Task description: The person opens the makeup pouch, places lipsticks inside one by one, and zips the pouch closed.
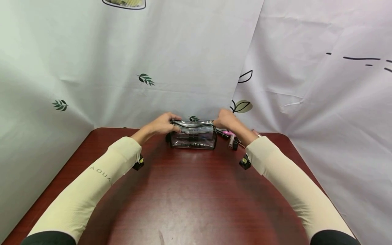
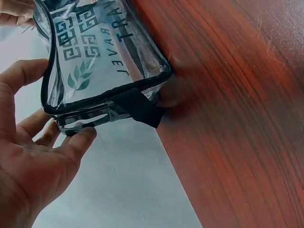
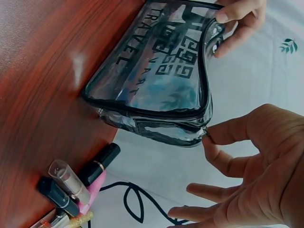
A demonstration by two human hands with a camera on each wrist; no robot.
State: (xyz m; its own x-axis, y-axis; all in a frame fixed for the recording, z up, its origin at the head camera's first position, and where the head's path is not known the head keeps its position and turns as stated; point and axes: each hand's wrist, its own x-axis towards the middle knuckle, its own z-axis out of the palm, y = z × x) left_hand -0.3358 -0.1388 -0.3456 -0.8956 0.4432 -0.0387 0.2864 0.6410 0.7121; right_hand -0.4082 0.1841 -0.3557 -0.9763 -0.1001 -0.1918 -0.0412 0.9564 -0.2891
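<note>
A clear travel pouch [image 1: 193, 141] with black piping and printed lettering stands upright at the table's back edge. My left hand [image 1: 162, 124] grips its upper left end, thumb on the near side and fingers beyond. In the left wrist view a black fabric tab [image 2: 142, 109] sticks out from that end of the pouch. At the opposite top corner, my right hand [image 3: 256, 166] pinches the small zipper pull [image 3: 204, 132] between thumb and index finger, its other fingers spread. Dark print and blurred shapes show through the clear plastic.
Right of the pouch lies a cluster of cosmetics: a black tube [image 3: 99, 164], a clear-capped tube [image 3: 69, 180], a pink item [image 3: 96, 186] and others, partly under my right forearm. A white printed curtain [image 1: 190, 68] hangs behind the red-brown wooden table [image 1: 190, 197].
</note>
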